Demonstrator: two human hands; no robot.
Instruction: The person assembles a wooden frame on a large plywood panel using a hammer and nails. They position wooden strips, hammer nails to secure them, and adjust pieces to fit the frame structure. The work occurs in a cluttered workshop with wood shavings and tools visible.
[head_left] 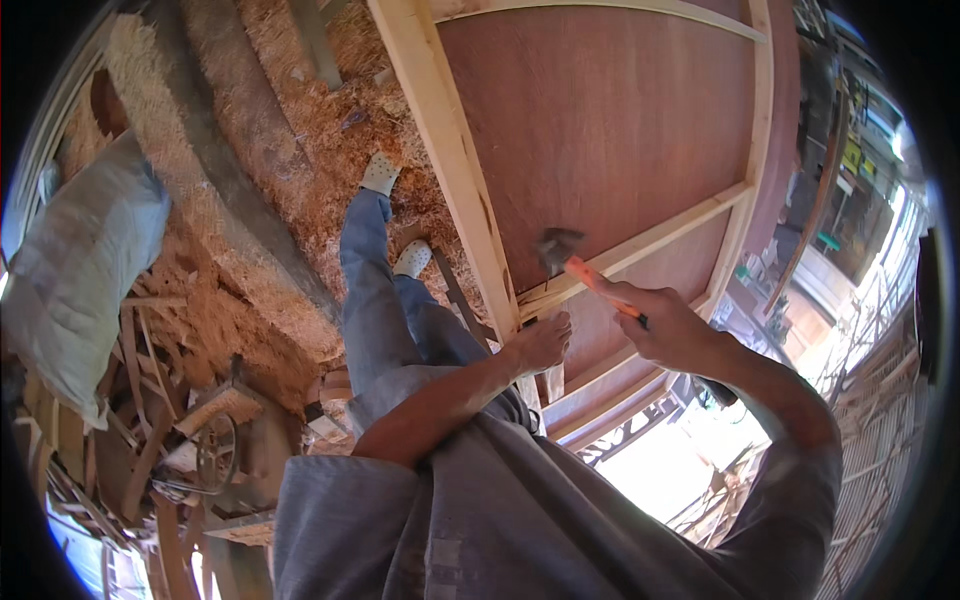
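Note:
My right hand [655,318] is wrapped round the orange handle of a hammer [590,272]. The hammer's dark head is smeared by motion and hangs over a pale wooden crosspiece [640,246]. A thin dark nail seems to stand up from that crosspiece, just below the head. My left hand [541,343] is closed beside the joint where the crosspiece meets the long side rail [470,170]; what its fingers hold, if anything, is hidden. Behind the rails lies a reddish-brown plywood panel [590,110].
Sawdust [350,120] covers the ground at the left, around my feet in light clogs [381,174]. A thick log or beam [215,170] lies there, with a stuffed pale sack [85,265] beyond it. Wood scraps [150,400] pile up at the lower left.

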